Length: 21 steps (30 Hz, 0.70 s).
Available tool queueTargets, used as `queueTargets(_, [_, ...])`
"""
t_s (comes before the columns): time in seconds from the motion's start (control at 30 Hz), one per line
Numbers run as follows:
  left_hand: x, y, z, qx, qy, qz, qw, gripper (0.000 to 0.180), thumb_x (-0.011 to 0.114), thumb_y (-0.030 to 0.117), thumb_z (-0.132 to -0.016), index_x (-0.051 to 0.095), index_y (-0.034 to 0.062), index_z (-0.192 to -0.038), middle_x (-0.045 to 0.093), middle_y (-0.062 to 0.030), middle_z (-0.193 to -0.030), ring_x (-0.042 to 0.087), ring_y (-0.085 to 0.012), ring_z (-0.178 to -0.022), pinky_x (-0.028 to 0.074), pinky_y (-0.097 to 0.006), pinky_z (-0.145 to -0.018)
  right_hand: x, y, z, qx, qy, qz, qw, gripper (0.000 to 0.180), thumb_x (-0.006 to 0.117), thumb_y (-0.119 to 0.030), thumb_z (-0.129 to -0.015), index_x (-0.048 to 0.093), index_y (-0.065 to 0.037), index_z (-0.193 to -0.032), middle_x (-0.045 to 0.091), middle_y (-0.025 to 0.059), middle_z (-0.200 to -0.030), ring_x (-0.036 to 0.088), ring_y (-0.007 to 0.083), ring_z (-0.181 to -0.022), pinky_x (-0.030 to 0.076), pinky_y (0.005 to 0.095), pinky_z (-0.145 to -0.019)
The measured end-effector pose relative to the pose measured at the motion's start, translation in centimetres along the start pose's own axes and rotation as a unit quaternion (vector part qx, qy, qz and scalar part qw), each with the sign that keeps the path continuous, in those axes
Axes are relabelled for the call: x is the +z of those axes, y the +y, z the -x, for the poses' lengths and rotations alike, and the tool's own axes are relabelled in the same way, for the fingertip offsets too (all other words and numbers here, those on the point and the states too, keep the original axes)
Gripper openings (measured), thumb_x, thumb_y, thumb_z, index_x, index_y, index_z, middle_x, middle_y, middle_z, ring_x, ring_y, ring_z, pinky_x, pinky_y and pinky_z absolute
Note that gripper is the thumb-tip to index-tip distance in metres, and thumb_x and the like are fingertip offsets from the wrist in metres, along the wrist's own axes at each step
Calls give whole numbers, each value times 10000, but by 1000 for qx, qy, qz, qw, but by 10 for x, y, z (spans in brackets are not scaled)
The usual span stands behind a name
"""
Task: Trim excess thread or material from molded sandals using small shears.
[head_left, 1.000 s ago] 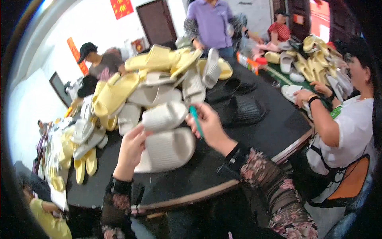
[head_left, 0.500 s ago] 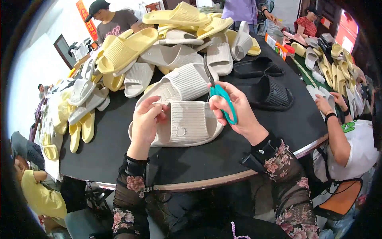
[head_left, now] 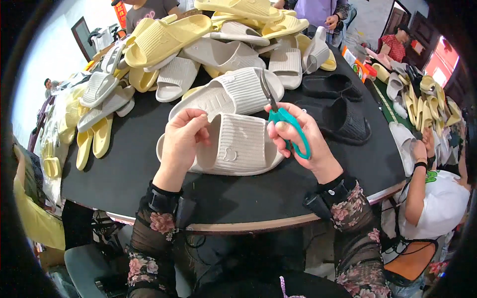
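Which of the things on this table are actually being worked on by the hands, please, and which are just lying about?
In hand:
- left hand gripping the edge of the beige slipper
- right hand holding the teal-handled scissors, blades pointing up

Lying about:
- second beige slipper just behind
- black slippers
- pile of yellow and beige slippers
- black table

The left hand (head_left: 183, 139) hid the beige slide's (head_left: 238, 146) 9 o'clock edge, the right hand (head_left: 298, 139) covered part of the teal scissors' (head_left: 285, 119) handles, and the slipper pile (head_left: 213, 39) was cut off at 12 o'clock.
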State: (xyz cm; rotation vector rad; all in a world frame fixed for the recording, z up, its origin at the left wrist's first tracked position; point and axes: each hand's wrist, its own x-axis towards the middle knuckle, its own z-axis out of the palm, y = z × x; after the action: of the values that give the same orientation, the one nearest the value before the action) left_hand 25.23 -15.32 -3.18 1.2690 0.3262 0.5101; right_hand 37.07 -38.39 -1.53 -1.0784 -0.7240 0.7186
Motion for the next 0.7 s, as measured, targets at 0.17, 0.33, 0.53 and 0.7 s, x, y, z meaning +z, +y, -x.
queueTargets(0.17, [-2, -2, -1, -15, -6, 31, 999, 69, 628, 71, -848, 603, 39, -904, 614, -56, -789, 561, -107, -592, 490, -265, -519, -6, -6, -2, -27, 40, -35, 998, 397, 651, -182, -871, 511, -2, -1196, 594, 45, -786, 523, 51, -557, 382, 189, -426])
queueTargets(0.33, [-3, -1, -1, -22, -24, 46, 998, 65, 633, 62, -837, 597, 43, -888, 620, -68, -790, 566, -116, -585, 495, -277, -514, -6, -9, -2, -34, 72, -19, 997, 454, 649, -266, -865, 497, -16, -1212, 537, 26, -804, 472, 58, -577, 353, 199, -442])
queueTargets(0.53, [-3, -1, 0, -27, -24, 31, 999, 57, 612, 51, -837, 588, 37, -887, 624, -76, -803, 565, -115, -582, 492, -277, -513, -9, -12, -2, -64, 110, -8, 992, 431, 620, -260, -886, 493, -15, -1217, 535, 46, -824, 474, 71, -590, 365, 210, -447])
queueTargets(0.7, [0, -1, 1, -6, -16, 16, 1000, 33, 576, 42, -848, 572, 27, -876, 630, -96, -833, 552, -115, -572, 487, -277, -508, -20, -12, -8, -73, 151, -64, 984, 307, 649, -170, -867, 551, -38, -1126, 571, 46, -762, 510, 83, -549, 371, 214, -402])
